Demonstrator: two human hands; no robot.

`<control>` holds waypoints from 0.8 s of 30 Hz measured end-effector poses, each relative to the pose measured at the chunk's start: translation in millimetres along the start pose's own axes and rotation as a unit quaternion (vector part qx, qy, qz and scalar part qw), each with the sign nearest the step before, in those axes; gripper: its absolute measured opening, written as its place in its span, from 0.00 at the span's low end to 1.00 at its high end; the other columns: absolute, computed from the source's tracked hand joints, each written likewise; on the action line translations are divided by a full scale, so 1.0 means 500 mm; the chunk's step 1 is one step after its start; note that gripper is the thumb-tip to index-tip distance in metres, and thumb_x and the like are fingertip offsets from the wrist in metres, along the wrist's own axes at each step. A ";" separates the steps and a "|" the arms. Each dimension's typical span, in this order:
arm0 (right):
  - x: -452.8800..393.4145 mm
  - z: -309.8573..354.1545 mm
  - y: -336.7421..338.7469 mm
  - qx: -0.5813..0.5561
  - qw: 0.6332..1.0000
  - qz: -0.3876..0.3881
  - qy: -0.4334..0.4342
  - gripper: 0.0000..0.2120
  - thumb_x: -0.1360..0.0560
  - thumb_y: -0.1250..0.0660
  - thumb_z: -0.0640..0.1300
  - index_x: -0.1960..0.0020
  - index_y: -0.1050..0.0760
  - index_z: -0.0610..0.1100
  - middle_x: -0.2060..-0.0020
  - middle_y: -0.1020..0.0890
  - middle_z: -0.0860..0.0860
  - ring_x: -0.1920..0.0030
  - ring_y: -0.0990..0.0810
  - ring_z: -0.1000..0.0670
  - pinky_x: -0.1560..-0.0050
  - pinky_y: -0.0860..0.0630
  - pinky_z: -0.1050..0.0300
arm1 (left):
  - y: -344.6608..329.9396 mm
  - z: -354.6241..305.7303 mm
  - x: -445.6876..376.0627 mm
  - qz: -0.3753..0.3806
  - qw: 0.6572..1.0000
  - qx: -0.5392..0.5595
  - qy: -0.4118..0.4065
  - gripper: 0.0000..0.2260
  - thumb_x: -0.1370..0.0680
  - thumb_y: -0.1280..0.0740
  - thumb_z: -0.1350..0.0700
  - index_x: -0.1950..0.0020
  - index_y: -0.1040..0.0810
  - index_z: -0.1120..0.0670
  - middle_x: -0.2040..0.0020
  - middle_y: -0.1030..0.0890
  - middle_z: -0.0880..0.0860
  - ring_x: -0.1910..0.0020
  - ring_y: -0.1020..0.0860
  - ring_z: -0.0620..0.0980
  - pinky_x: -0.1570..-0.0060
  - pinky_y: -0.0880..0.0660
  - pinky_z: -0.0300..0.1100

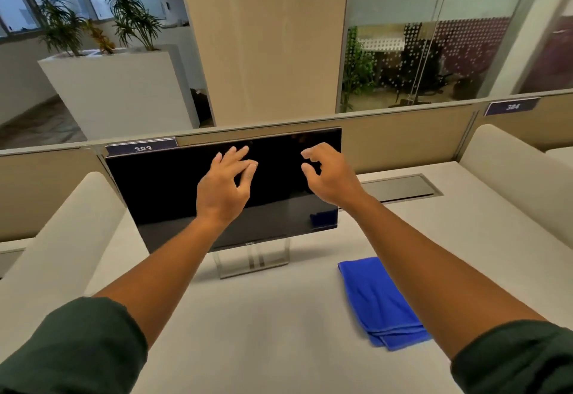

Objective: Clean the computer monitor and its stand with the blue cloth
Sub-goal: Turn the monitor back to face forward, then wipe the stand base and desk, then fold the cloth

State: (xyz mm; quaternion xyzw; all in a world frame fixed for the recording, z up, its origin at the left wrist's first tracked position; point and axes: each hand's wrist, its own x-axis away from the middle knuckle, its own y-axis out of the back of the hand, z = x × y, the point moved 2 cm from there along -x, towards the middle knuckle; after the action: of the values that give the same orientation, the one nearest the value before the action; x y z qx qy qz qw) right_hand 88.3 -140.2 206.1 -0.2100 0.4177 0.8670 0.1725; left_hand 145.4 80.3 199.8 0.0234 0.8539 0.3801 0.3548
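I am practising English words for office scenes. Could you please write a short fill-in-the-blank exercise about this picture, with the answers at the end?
1. The folded cloth lying on the desk is ____ in colour.
2. The monitor screen is switched ____.
3. The left hand and the right hand are raised in front of the monitor, and both hold ____.
4. The label behind the monitor's left corner shows the number ____.

Missing words: blue; off; nothing; 383

I have one wide-angle view, from the head, looking forward and down across the desk (279, 316), near the monitor (173, 189), with the office partition (403, 142) behind.
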 end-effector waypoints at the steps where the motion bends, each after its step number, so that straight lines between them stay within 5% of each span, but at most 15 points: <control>1: 0.024 -0.018 0.002 -0.002 1.000 -0.001 -0.012 0.12 0.22 0.36 0.45 0.40 0.24 0.45 0.46 0.22 0.52 0.47 0.24 0.55 0.45 0.25 0.60 | -0.023 -0.017 0.020 0.000 1.000 0.007 -0.023 0.10 0.20 0.35 0.47 0.44 0.17 0.46 0.35 0.23 0.42 0.32 0.29 0.42 0.35 0.28 0.43; 5: 0.120 -0.098 -0.001 -0.014 0.996 0.016 -0.083 0.08 0.23 0.35 0.42 0.45 0.22 0.43 0.50 0.21 0.49 0.53 0.22 0.53 0.50 0.22 0.55 | -0.123 -0.074 0.092 0.070 0.997 0.005 -0.041 0.08 0.24 0.32 0.43 0.53 0.16 0.44 0.48 0.18 0.39 0.51 0.21 0.38 0.56 0.22 0.36; 12: 0.274 -0.223 -0.016 0.006 0.961 0.106 -0.254 0.11 0.22 0.35 0.46 0.41 0.23 0.45 0.44 0.21 0.51 0.49 0.22 0.53 0.48 0.23 0.57 | -0.331 -0.110 0.177 0.328 0.940 0.009 0.095 0.12 0.24 0.32 0.41 0.49 0.17 0.47 0.43 0.20 0.44 0.50 0.23 0.42 0.51 0.25 0.40; 17: 0.359 -0.304 -0.016 0.027 0.934 0.179 -0.307 0.14 0.22 0.36 0.48 0.39 0.24 0.44 0.44 0.22 0.50 0.44 0.23 0.49 0.44 0.25 0.55 | -0.440 -0.121 0.233 0.469 0.872 0.017 0.141 0.11 0.24 0.33 0.42 0.58 0.18 0.48 0.59 0.19 0.46 0.57 0.21 0.47 0.54 0.22 0.44; 19: 0.382 -0.322 -0.019 0.032 0.925 0.208 -0.316 0.17 0.22 0.36 0.48 0.36 0.26 0.43 0.40 0.23 0.48 0.41 0.24 0.48 0.41 0.26 0.52 | -0.465 -0.120 0.252 0.477 0.863 0.041 0.165 0.07 0.26 0.31 0.45 0.53 0.19 0.47 0.51 0.18 0.45 0.51 0.21 0.46 0.50 0.22 0.44; 24: 0.430 -0.385 -0.034 0.049 0.902 0.270 -0.334 0.20 0.22 0.35 0.49 0.33 0.30 0.43 0.35 0.27 0.48 0.37 0.27 0.47 0.38 0.27 0.51 | -0.529 -0.131 0.286 0.469 0.862 0.040 0.187 0.26 0.25 0.29 0.49 0.29 0.32 0.49 0.30 0.30 0.49 0.34 0.29 0.49 0.41 0.30 0.42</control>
State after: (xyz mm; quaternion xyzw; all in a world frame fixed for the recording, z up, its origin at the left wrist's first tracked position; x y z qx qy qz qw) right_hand -44.7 -256.8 -22.4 0.2220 0.4183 0.8779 0.0711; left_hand 58.6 -104.7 -30.3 0.3640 0.8068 0.4641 -0.0336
